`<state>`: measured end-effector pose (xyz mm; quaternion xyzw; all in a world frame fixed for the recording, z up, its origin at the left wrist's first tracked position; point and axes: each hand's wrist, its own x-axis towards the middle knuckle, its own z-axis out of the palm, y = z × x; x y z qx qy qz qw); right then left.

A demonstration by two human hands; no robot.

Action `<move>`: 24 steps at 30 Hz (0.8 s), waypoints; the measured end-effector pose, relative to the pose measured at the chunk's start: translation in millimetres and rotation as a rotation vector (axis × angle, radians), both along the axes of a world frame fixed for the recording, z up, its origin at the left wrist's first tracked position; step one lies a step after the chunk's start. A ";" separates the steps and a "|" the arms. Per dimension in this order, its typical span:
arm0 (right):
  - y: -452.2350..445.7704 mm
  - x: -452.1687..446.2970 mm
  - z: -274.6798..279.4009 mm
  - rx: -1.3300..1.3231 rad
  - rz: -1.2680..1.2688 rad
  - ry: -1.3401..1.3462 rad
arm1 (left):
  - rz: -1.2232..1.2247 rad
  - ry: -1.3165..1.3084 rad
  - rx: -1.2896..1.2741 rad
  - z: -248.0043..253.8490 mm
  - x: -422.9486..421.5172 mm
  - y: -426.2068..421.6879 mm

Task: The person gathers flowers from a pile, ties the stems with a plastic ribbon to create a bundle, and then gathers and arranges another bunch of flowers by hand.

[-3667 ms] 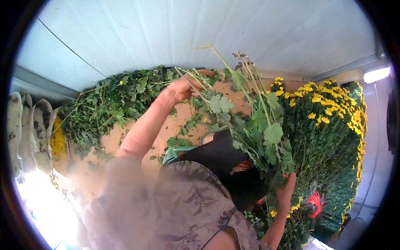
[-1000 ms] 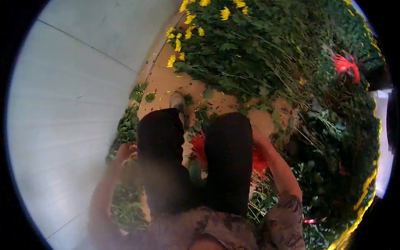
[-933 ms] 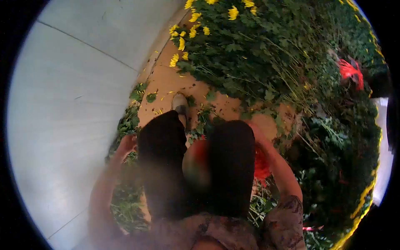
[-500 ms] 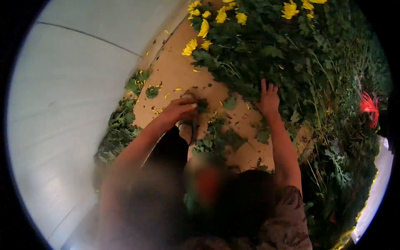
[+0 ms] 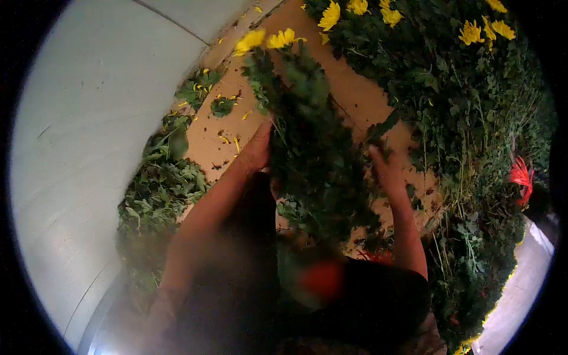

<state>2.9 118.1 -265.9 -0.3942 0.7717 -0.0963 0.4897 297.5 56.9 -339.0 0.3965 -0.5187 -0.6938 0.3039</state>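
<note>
A leafy bunch of yellow chrysanthemums stands over the cardboard in front of me, its blooms toward the top of the view. My left hand grips the left side of the bunch, with its fingertips hidden in the leaves. Just off the right side of the bunch is my right hand, slightly blurred. Its fingers look apart, close to some loose dark leaves.
A large pile of cut chrysanthemums fills the right side, with red ties at its edge. Stripped leaves lie along the pale panel on the left. Petals and leaf scraps dot the brown cardboard.
The bunch of chrysanthemums has come from the pile on the right to between my hands. My left hand has moved onto its side; my right hand has drawn back from the pile.
</note>
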 end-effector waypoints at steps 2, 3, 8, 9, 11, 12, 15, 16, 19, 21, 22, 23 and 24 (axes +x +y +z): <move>-7.0 -7.9 8.7 -0.130 -0.329 -0.095 | 0.042 -0.112 -0.144 4.9 -5.2 -9.0; -7.6 -10.9 11.3 -0.317 -0.499 -0.165 | 0.188 0.288 0.394 6.9 -11.0 -13.8; 7.6 13.0 -9.6 -0.654 0.163 0.205 | 0.310 0.601 0.775 -15.0 -28.7 -4.3; 8.1 37.1 -4.9 -0.536 0.108 -0.074 | 0.320 0.525 0.758 -9.9 -31.8 -1.9; 10.9 62.0 -25.6 -0.268 -0.115 -0.427 | 0.319 0.450 0.737 1.4 -36.9 -4.4; 15.7 64.9 -43.3 -0.265 -0.124 -0.425 | 0.251 0.450 0.743 7.9 -38.2 -4.0; 18.7 76.4 -70.1 -0.123 -0.237 -0.585 | 0.204 0.427 0.741 10.4 -42.2 -1.1; 14.6 82.3 -56.2 -0.171 -0.274 -0.605 | 0.229 0.415 0.735 9.6 -44.1 -0.6; 20.6 87.6 -34.5 -0.304 -0.324 -0.573 | 0.353 0.427 0.746 -12.6 -44.3 -2.7; 41.3 83.9 -31.0 -0.395 -0.331 -0.528 | 0.181 0.027 0.249 -53.4 -25.6 3.8; 63.0 70.8 -31.6 -0.288 -0.032 -0.485 | 0.072 -0.166 0.002 -53.2 -20.0 3.6; 76.5 63.5 -17.5 -0.158 0.182 -0.474 | 0.000 -0.364 -0.251 -52.5 -14.5 3.1; 90.1 56.2 -3.5 -0.050 0.413 -0.464 | -0.056 -0.478 -0.261 -27.6 -13.0 -4.0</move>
